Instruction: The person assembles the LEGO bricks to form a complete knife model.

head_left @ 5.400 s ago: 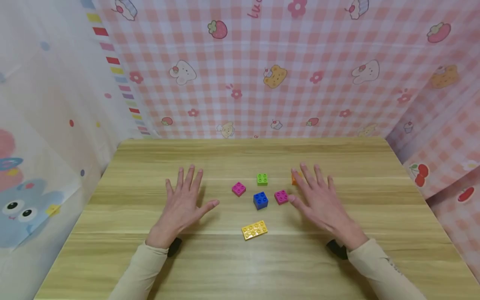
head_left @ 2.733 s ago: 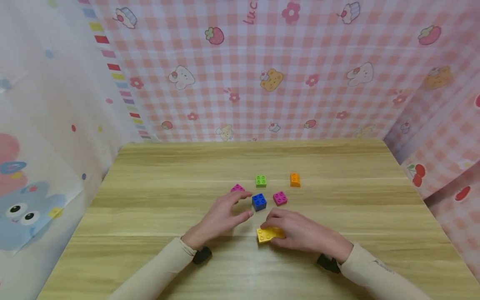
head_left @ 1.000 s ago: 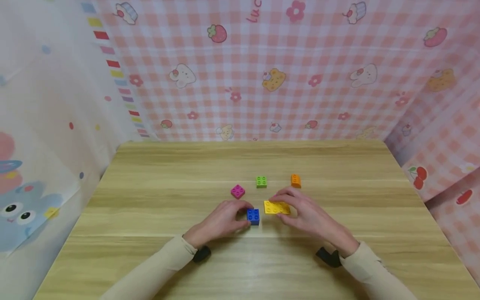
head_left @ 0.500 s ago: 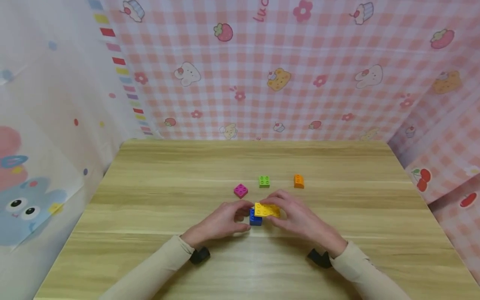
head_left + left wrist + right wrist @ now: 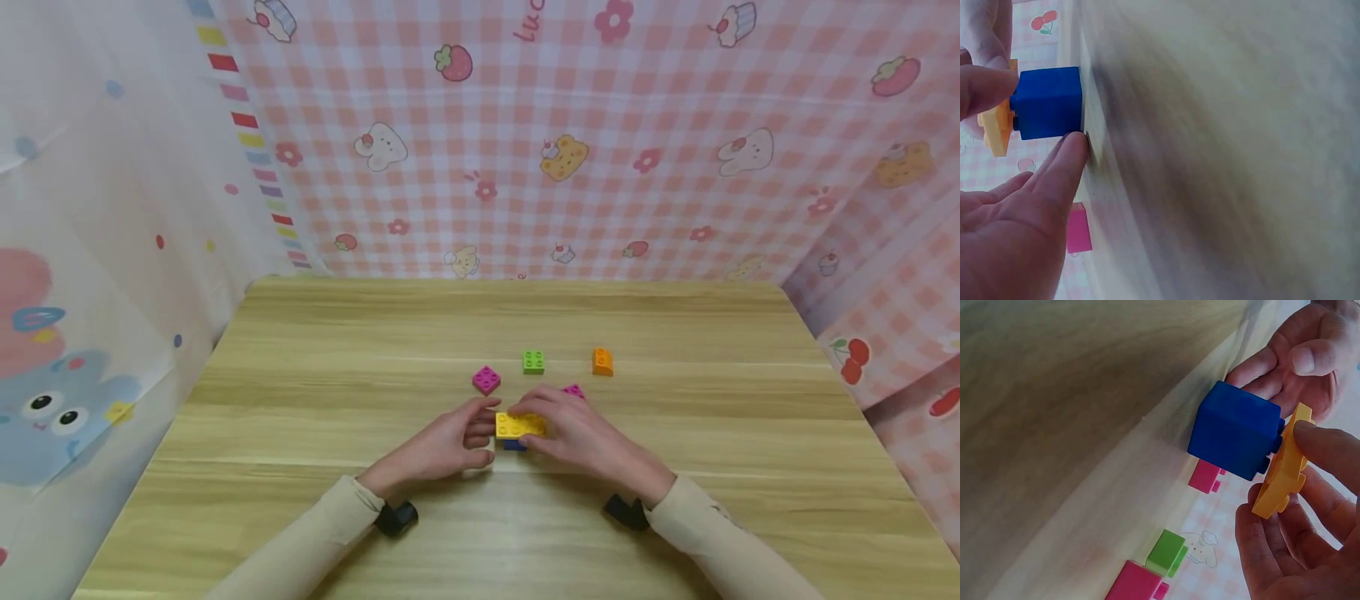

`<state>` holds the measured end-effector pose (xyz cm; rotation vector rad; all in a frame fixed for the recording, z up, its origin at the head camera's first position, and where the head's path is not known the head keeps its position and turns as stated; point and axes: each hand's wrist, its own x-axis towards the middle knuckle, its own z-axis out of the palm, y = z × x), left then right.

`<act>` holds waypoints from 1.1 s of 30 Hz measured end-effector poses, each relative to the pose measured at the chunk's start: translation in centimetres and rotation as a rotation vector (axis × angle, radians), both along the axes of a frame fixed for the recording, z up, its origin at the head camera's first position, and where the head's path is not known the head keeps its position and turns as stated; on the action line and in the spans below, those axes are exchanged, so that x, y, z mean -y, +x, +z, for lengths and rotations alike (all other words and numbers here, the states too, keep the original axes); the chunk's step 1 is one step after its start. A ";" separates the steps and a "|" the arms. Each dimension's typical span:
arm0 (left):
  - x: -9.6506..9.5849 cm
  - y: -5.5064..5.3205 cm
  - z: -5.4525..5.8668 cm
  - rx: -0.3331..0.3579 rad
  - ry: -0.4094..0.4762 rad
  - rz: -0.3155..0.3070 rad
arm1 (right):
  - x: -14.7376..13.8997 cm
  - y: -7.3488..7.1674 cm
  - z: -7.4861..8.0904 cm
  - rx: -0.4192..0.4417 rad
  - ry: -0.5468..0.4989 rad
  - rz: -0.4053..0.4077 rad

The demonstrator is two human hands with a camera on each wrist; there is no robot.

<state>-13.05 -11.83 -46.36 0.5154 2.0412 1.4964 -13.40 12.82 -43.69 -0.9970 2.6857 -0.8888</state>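
Observation:
Thumb and fingers of my right hand (image 5: 573, 429) pinch a flat yellow building brick (image 5: 517, 426) studded on top. It lies over the studs of a taller blue brick (image 5: 1235, 428), which stands on the table. Some blue studs show in the gap between the two, and the yellow brick looks slightly tilted in the left wrist view. Beside the blue brick, on its left, my left hand (image 5: 446, 442) has its thumb held apart and its fingers extended. A fingertip (image 5: 1075, 142) is at the blue brick's lower edge; whether it touches I cannot tell.
Behind the hands on the wooden table (image 5: 337, 350) lie a pink brick (image 5: 487, 380), a green brick (image 5: 533, 362) and an orange brick (image 5: 602, 362) with a curved side. A second pink brick (image 5: 574, 391) is partly hidden by the right hand. A checked cloth (image 5: 510, 167) hangs behind the table.
The right hand has picked up the yellow brick and carried it left over the blue one. The blue brick was drawn nearer by the left hand, which has since loosened from it.

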 end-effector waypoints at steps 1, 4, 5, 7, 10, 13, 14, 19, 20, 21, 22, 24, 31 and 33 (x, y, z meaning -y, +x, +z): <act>0.0 0.0 -0.1 0.014 0.004 0.002 | 0.0 -0.1 -0.1 0.004 0.000 0.003; 0.0 -0.1 -0.2 0.039 0.004 0.000 | 0.1 -0.2 -0.2 0.012 -0.001 0.011; 0.0 -0.2 -0.2 0.043 0.003 -0.002 | 0.1 -0.2 -0.2 0.013 -0.001 0.013; 0.0 -0.2 -0.2 0.048 0.001 -0.007 | 0.0 -0.3 -0.2 0.011 0.002 0.017; -0.1 -0.3 -0.1 0.054 -0.008 -0.011 | 0.0 -0.3 -0.2 0.003 0.006 0.024; -0.1 -0.3 -0.1 0.055 -0.011 -0.016 | 0.0 -0.4 -0.2 -0.011 0.014 0.037; -0.1 -0.4 -0.2 0.054 -0.009 -0.018 | -0.1 -0.4 -0.2 -0.015 0.017 0.040; 0.1 -0.4 -0.5 0.043 0.002 -0.037 | 0.0 -0.5 -0.5 -0.042 0.029 0.063; 0.1 -0.5 -0.5 0.042 0.005 -0.038 | 0.0 -0.5 -0.5 -0.046 0.026 0.066; 0.2 -0.5 -0.6 0.044 0.007 -0.036 | 0.1 -0.6 -0.6 -0.050 0.025 0.068; 0.2 -0.5 -0.6 0.044 0.010 -0.034 | 0.1 -0.6 -0.6 -0.050 0.021 0.068; 0.3 -0.4 -0.6 0.041 0.010 -0.028 | 0.2 -0.6 -0.6 -0.042 0.013 0.069; -0.1 -0.4 -0.2 -0.058 -0.015 0.005 | -0.1 -0.4 -0.4 0.018 0.007 0.000; -0.4 -0.4 0.2 -0.142 -0.074 0.018 | -0.6 -0.3 -0.3 0.030 0.000 -0.024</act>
